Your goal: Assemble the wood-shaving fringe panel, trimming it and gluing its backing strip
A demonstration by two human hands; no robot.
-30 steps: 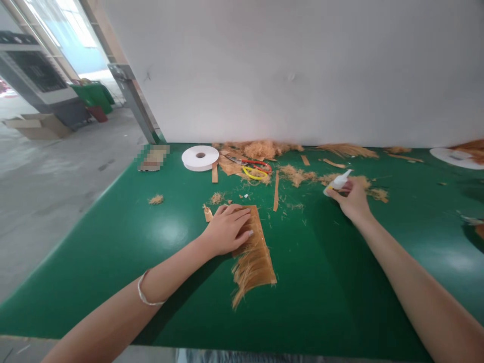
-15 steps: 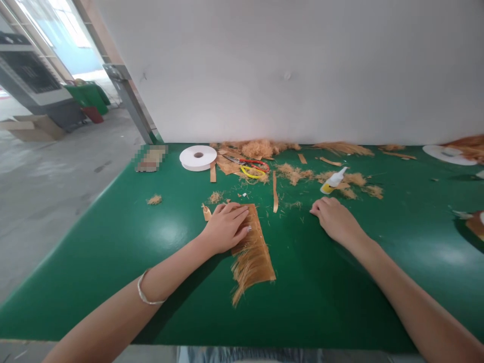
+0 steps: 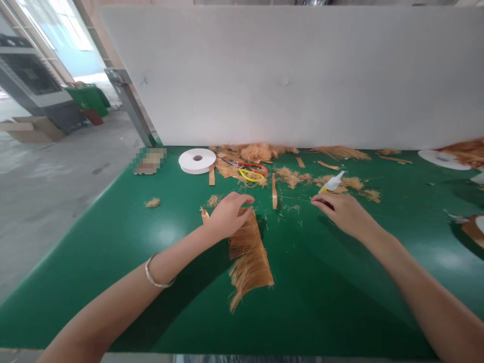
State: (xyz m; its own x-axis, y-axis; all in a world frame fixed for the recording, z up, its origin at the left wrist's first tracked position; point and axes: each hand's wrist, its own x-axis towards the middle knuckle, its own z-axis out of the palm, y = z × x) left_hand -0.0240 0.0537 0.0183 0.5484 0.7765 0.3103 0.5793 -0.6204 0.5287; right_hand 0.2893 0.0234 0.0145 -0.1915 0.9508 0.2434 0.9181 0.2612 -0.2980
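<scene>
A tan fringed fibre piece (image 3: pixel 247 257) lies on the green table (image 3: pixel 113 242) in front of me. My left hand (image 3: pixel 229 218) is closed on its far edge and holds that edge slightly raised. To the right, my right hand (image 3: pixel 342 210) rests on the table with its fingertips pinched. A very thin pale strand (image 3: pixel 295 197) seems to run left from those fingertips. A small white glue bottle (image 3: pixel 333 182) with a yellow label lies just beyond my right hand, apart from it.
White tape roll (image 3: pixel 197 160), red and yellow scissors (image 3: pixel 251 170), loose fibre tufts (image 3: pixel 260 151) and tan strips (image 3: pixel 274 191) lie along the far side by the white wall. Another white roll (image 3: pixel 444 159) sits far right. The table's left edge drops to a concrete floor.
My right hand put the glue bottle down, drew back toward me, then moved forward again and pinched. My left hand went from lying flat on the fringe to gripping and lifting its far edge.
</scene>
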